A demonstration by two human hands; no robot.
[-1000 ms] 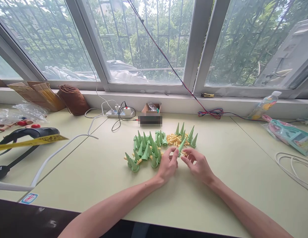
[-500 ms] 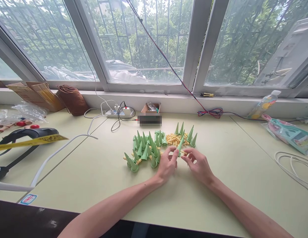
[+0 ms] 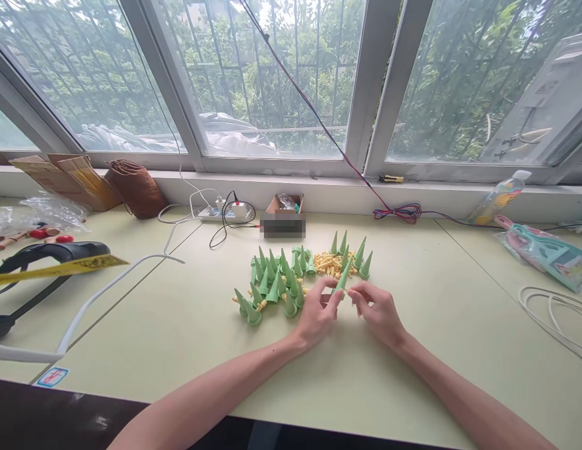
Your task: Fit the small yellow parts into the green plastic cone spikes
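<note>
My left hand [image 3: 319,311] is closed around a green cone-shaped plastic spike [image 3: 346,275], whose tip leans up and to the right. My right hand [image 3: 376,311] pinches a small yellow plastic piece at the spike's side, mostly covered by the fingertips; whether it sits inside the spike cannot be made out. Left of my hands stands a cluster of green spikes [image 3: 273,289], some with yellow pieces sticking out near their bases. A heap of loose yellow pieces [image 3: 324,262] lies just beyond my hands, with several more green spikes [image 3: 364,267] upright around its right side.
At the back are a small open box [image 3: 291,205], a power strip [image 3: 215,214] and bundled red-blue wire [image 3: 403,214]. A bottle [image 3: 499,199] and packaged plastic items [image 3: 548,255] lie right. A black strap-like device [image 3: 60,256], white cable [image 3: 91,301] and brown pouch [image 3: 135,189] occupy the left.
My right fingers have moved closer together at the spike's side, and the yellow piece between them shows less than before. The held spike has turned and shifted slightly right with my left thumb.
</note>
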